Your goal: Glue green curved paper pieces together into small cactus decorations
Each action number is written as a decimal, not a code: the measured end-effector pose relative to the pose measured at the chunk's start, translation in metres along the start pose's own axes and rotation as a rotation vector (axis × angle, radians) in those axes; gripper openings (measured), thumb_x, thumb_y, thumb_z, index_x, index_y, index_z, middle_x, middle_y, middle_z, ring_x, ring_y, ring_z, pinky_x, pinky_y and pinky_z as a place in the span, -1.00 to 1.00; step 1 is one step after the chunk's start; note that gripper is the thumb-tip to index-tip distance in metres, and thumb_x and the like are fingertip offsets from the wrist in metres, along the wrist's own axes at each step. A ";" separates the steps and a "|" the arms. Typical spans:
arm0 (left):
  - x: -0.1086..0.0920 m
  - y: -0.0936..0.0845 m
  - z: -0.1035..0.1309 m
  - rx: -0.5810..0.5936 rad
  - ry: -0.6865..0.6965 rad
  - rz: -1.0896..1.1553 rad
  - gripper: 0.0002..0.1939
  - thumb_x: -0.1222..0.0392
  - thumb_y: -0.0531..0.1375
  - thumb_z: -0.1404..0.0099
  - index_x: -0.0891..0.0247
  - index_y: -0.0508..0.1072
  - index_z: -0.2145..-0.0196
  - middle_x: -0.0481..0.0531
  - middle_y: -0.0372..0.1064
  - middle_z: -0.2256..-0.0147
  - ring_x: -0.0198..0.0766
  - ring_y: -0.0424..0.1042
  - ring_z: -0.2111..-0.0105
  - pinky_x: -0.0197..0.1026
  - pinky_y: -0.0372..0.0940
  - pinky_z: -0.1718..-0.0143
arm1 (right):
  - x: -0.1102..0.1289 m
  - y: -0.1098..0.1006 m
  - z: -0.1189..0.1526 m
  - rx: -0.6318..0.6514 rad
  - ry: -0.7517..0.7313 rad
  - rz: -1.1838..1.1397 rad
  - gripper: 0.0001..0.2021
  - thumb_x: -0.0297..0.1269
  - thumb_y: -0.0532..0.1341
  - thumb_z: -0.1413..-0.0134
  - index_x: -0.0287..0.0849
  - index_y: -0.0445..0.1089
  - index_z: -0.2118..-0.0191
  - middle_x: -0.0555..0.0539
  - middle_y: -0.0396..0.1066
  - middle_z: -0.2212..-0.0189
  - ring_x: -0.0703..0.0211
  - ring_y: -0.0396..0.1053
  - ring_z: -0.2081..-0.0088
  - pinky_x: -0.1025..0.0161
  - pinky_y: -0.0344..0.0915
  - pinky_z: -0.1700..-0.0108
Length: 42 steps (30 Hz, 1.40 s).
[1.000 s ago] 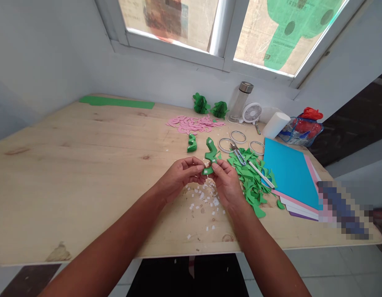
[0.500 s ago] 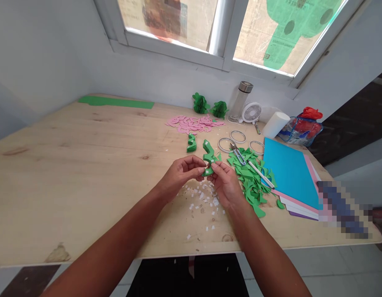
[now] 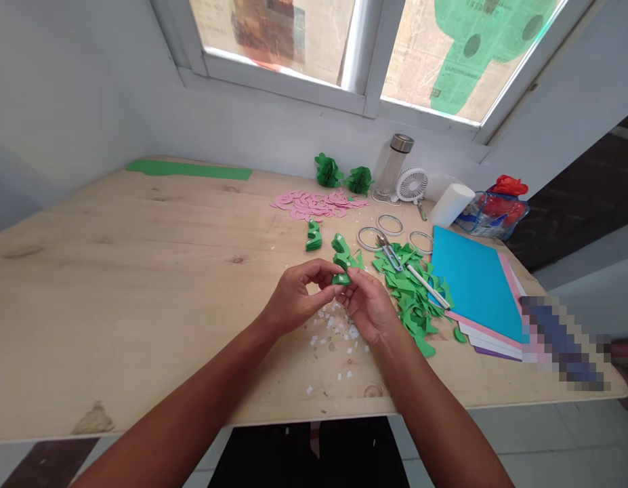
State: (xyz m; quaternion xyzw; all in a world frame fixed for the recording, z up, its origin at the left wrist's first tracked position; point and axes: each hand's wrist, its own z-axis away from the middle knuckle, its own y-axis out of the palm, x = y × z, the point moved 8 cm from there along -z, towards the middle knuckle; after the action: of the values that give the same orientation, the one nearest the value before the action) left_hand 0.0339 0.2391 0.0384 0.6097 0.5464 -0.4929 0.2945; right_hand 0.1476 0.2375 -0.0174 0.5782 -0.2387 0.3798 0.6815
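Between my two hands is a stack of green paper cutouts [image 3: 339, 248] with a wavy outline and small white squares on its face. My left hand [image 3: 301, 290] pinches the stack's lower left end with thumb and fingers. On the other side my right hand [image 3: 368, 303] grips its lower right edge; the fingertips partly hide the paper. Just beyond lies another small green cutout stack [image 3: 314, 235]. White paper bits [image 3: 330, 331] are scattered on the table below my hands.
Green scraps [image 3: 414, 291] are heaped at right, with thread snips [image 3: 389, 253] and a white pen [image 3: 428, 287] on top. Tape rolls [image 3: 370, 238], blue paper [image 3: 476, 285], pink cutouts [image 3: 321, 203], a glass bottle [image 3: 393, 166] and a small fan [image 3: 412, 184] stand or lie around.
My left fingers have shifted onto the stack's lower end, and the stack has tilted slightly, its layers fanning a little. The view has moved slightly.
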 end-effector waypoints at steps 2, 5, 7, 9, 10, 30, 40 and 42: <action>0.000 -0.002 0.000 -0.019 -0.005 0.006 -0.81 0.22 0.27 -0.12 0.25 0.51 0.26 0.00 0.45 0.40 -0.27 0.38 0.39 -0.24 0.28 0.34 | 0.001 0.001 0.001 0.007 -0.006 0.015 -0.80 -0.20 0.40 0.18 -0.17 0.43 0.43 0.06 0.42 0.56 0.33 0.31 0.53 0.37 0.20 0.45; 0.001 -0.005 0.000 -0.055 -0.026 0.026 -0.81 0.22 0.29 -0.10 0.27 0.51 0.27 0.02 0.45 0.42 -0.25 0.39 0.39 -0.22 0.29 0.32 | 0.001 0.003 0.002 0.018 -0.023 0.063 -0.78 -0.14 0.38 0.15 -0.17 0.44 0.43 0.05 0.42 0.58 0.32 0.30 0.53 0.37 0.18 0.45; 0.003 -0.007 0.000 -0.081 -0.043 0.050 -0.82 0.21 0.30 -0.09 0.27 0.52 0.30 0.02 0.45 0.42 -0.24 0.39 0.39 -0.21 0.30 0.31 | 0.002 0.002 0.001 0.008 -0.046 0.133 -0.76 -0.09 0.35 0.13 -0.17 0.44 0.46 0.04 0.41 0.60 0.30 0.30 0.53 0.36 0.16 0.46; 0.006 -0.010 0.000 -0.104 -0.060 0.068 -0.83 0.21 0.30 -0.08 0.26 0.52 0.32 0.00 0.43 0.44 -0.25 0.39 0.41 -0.21 0.31 0.32 | 0.006 -0.002 0.001 -0.048 -0.103 0.244 -0.72 -0.05 0.32 0.10 -0.18 0.42 0.49 0.03 0.40 0.62 0.28 0.29 0.54 0.34 0.14 0.47; 0.007 -0.010 0.000 -0.111 -0.067 0.075 -0.83 0.21 0.31 -0.08 0.26 0.52 0.32 -0.01 0.42 0.46 -0.26 0.39 0.41 -0.21 0.32 0.33 | 0.011 -0.005 0.002 -0.098 -0.156 0.310 -0.72 -0.04 0.30 0.08 -0.18 0.41 0.49 0.03 0.39 0.61 0.28 0.28 0.54 0.34 0.14 0.46; 0.007 -0.013 0.001 -0.153 -0.180 0.244 -0.82 0.23 0.33 -0.02 0.26 0.54 0.34 0.00 0.46 0.41 -0.27 0.39 0.40 -0.23 0.32 0.31 | 0.052 0.031 0.036 -0.044 -0.823 0.955 -0.85 -0.35 0.20 -0.09 -0.02 0.49 0.24 -0.10 0.42 0.25 0.07 0.36 0.13 0.17 0.28 0.23; 0.008 -0.013 0.001 -0.141 -0.179 0.230 -0.83 0.25 0.31 -0.04 0.25 0.56 0.34 0.01 0.50 0.38 -0.25 0.43 0.36 -0.23 0.33 0.28 | 0.050 0.028 0.032 -0.040 -0.763 0.908 -0.87 -0.33 0.23 -0.05 -0.03 0.51 0.27 -0.08 0.43 0.30 0.09 0.36 0.20 0.21 0.27 0.30; 0.008 -0.013 0.001 -0.136 -0.178 0.224 -0.84 0.26 0.31 -0.04 0.25 0.56 0.34 0.01 0.50 0.37 -0.24 0.43 0.35 -0.22 0.33 0.27 | 0.049 0.028 0.031 -0.041 -0.752 0.903 -0.87 -0.33 0.24 -0.03 -0.03 0.51 0.28 -0.07 0.43 0.30 0.10 0.36 0.21 0.22 0.27 0.31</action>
State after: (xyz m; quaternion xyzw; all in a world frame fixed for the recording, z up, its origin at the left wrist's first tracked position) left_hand 0.0204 0.2440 0.0332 0.5996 0.4787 -0.4710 0.4354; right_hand 0.1586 0.2205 0.0436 0.5010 -0.6939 0.3966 0.3319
